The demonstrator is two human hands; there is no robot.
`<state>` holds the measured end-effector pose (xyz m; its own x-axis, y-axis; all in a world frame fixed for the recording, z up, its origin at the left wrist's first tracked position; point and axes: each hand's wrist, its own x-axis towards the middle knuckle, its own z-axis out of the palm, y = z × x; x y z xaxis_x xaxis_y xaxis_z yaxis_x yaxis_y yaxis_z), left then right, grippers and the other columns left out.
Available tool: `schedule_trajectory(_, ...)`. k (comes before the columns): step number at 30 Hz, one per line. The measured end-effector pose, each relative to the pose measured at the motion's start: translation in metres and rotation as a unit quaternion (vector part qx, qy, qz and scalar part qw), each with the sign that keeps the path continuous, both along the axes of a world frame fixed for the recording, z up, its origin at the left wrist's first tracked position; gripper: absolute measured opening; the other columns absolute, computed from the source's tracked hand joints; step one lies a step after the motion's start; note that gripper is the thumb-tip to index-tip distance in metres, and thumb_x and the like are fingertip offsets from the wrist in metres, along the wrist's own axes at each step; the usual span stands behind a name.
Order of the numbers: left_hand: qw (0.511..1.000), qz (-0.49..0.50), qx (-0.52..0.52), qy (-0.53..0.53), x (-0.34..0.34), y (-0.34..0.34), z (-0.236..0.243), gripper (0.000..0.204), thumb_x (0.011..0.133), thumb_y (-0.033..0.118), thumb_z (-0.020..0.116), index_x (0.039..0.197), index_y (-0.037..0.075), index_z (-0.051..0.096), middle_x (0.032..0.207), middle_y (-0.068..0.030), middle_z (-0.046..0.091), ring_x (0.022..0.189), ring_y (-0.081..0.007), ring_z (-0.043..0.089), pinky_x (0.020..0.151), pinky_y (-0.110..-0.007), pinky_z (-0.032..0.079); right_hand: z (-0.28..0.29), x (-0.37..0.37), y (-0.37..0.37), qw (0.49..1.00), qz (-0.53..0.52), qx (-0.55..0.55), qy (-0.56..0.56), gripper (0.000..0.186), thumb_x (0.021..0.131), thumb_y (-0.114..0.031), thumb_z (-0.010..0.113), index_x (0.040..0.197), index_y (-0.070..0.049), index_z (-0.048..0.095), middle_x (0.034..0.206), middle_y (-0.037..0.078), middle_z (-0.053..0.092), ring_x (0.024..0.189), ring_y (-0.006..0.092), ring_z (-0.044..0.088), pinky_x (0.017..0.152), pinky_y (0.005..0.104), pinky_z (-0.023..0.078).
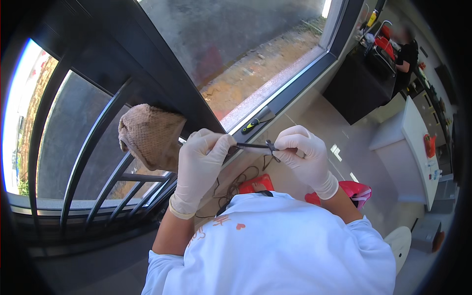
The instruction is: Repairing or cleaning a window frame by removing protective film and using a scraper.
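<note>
Left grip (199, 153) and right grip (306, 153) pinch a dark slender rod (253, 145) near the window sill (296, 92), whose edge carries a scraper (252, 125); floor (317, 120) extends rightward.

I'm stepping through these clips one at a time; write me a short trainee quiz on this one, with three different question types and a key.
1. True or false: the brown cloth is nearer the left hand than the right hand.

2. Multiple choice: which of the hands grips the thin dark object?
A) the left only
B) the right only
C) both

3. Fill in: the black-and-yellow tool lies on the ______.

Key:
1. True; the cloth is just left of the left hand, while the right hand is farther across.
2. C; it runs between the fingers of both.
3. Dark window ledge.
</note>
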<state>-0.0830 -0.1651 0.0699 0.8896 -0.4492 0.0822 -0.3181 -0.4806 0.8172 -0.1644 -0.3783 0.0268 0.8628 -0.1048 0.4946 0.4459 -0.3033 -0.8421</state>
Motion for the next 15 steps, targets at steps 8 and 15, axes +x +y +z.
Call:
schedule_trajectory(8, 0.941, -0.184, -0.245, 0.14, -0.002, -0.017, -0.018, 0.032, 0.086, -0.002, 0.062, 0.117, 0.004, 0.065, 0.121, -0.01, 0.058, 0.102, -0.0161, 0.06, 0.086, -0.027, 0.048, 0.003, 0.013, 0.007, 0.984, 0.106, 0.127, 0.074, 0.017, 0.082, 0.004, 0.07, 0.098, 0.0, 0.068, 0.092, 0.004, 0.062, 0.082, 0.0084, 0.058, 0.069, 0.0207, 0.048)
schedule_trajectory(15, 0.977, -0.03, -0.193, 0.084, -0.006, -0.025, -0.023, 0.014, 0.084, 0.0, 0.066, 0.098, 0.0, 0.07, 0.088, -0.0036, 0.068, 0.08, -0.0062, 0.063, 0.074, -0.02, 0.051, -0.005, 0.022, 0.009, 0.996, 0.011, -0.061, -0.069, 0.025, 0.075, 0.002, 0.074, 0.099, -0.004, 0.071, 0.088, 0.007, 0.063, 0.079, 0.0154, 0.061, 0.069, 0.0253, 0.049)
